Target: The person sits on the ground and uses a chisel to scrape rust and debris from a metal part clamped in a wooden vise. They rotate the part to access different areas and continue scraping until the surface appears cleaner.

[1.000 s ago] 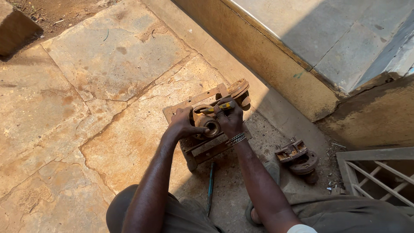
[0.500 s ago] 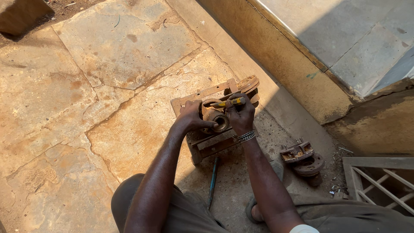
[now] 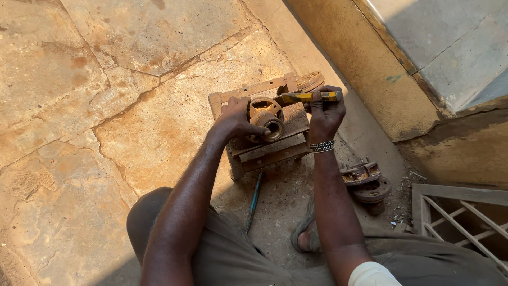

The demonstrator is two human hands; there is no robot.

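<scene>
**Two hands on a rusty hub at the stone floor**

The rusty hub [image 3: 266,118] sat on top of the low metal frame [image 3: 248,98], and everything turned around that frame. The left hand [image 3: 235,119] came in from the near side and clamped on the hub, fingers curled round its flange, thumb laid toward the open bore. The right hand [image 3: 324,112] hovered at the frame's right end, fingers pinched tight round a yellow-handled tool [image 3: 306,97], whose tip lay across to the hub's upper edge. A metal bracelet [image 3: 321,145] ringed that wrist. Behind the tool, on the frame's far corner, rested a round rusty disc [image 3: 309,80]. Just below the frame a thin blue-green rod [image 3: 254,195] lay on the dusty floor. Off to the frame's right, near the wall, stood another rusty flanged part [image 3: 366,181].
</scene>
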